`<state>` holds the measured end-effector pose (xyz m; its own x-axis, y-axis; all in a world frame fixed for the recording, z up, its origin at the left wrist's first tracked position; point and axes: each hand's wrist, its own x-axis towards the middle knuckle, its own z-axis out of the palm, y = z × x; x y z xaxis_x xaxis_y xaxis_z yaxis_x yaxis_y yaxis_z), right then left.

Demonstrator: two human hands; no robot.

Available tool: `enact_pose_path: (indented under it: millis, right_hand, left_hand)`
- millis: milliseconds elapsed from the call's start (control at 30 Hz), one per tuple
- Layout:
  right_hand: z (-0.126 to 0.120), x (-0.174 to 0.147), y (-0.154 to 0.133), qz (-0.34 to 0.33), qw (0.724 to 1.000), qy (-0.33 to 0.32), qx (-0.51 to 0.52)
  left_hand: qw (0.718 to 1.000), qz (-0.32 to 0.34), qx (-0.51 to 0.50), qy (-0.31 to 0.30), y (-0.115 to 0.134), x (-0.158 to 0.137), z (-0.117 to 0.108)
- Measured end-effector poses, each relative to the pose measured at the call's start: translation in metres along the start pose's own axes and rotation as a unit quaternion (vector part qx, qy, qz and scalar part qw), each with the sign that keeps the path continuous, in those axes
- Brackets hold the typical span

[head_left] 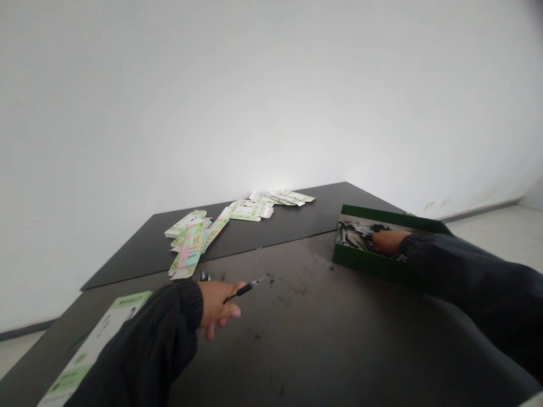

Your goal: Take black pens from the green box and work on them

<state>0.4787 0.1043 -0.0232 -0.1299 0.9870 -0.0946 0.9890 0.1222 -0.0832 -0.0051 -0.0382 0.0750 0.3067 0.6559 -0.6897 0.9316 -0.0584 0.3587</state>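
My left hand [218, 305] holds a pen [245, 289] with a black grip above the dark table, its clear tip pointing right and slightly up. The thumb and fingers are closed around the pen's rear part. My right hand [386, 242] is inside a green box [373, 270] on the right, among many loose pen parts [354, 234] in black, grey and clear. Its fingertips are hidden, so whether they grip anything does not show. Just behind my left hand lies a small dark and silver object [205, 275], too small to name.
Flattened printed cartons in green and white [245, 210] and in pink and yellow [190, 246] lie across the back of the table [297, 339]. A long green-white carton [99, 339] rests at the left, partly under my left sleeve. Small dark smudges mark the tabletop. A white wall stands behind.
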Motion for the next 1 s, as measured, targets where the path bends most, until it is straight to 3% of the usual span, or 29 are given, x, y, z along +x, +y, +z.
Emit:
enact_pose_path:
  millis: [133, 267, 400, 567, 667, 833, 1000]
  right_hand:
    - [0.002, -0.002, -0.002, 0.0, 0.998, -0.061, -0.001]
    - [-0.001, -0.006, -0.004, -0.019, 0.997, -0.075, -0.007]
    - [-0.019, -0.005, -0.002, -0.032, 0.998, -0.041, -0.028]
    - [-0.045, 0.001, -0.003, 0.017, 0.997, 0.062, -0.044]
    - [-0.052, 0.0, -0.012, -0.017, 0.998, 0.037, -0.042]
    - [-0.058, -0.004, -0.022, -0.039, 0.999, -0.001, 0.028]
    - [-0.06, -0.005, -0.015, 0.016, 0.987, -0.027, 0.158]
  left_hand:
    - [1.0, 0.001, 0.015, 0.003, 0.004, -0.005, -0.002]
    - [1.0, -0.004, 0.002, 0.013, 0.004, -0.006, 0.0]
    - [1.0, 0.003, 0.011, 0.003, -0.001, -0.003, 0.001]
    - [1.0, 0.006, 0.0, 0.004, -0.004, 0.0, 0.001]
    - [1.0, 0.01, 0.003, -0.002, -0.005, 0.001, 0.002]
    - [1.0, 0.015, 0.002, -0.007, -0.005, 0.002, 0.002]
    - [1.0, 0.026, 0.006, -0.01, -0.003, 0.0, 0.0]
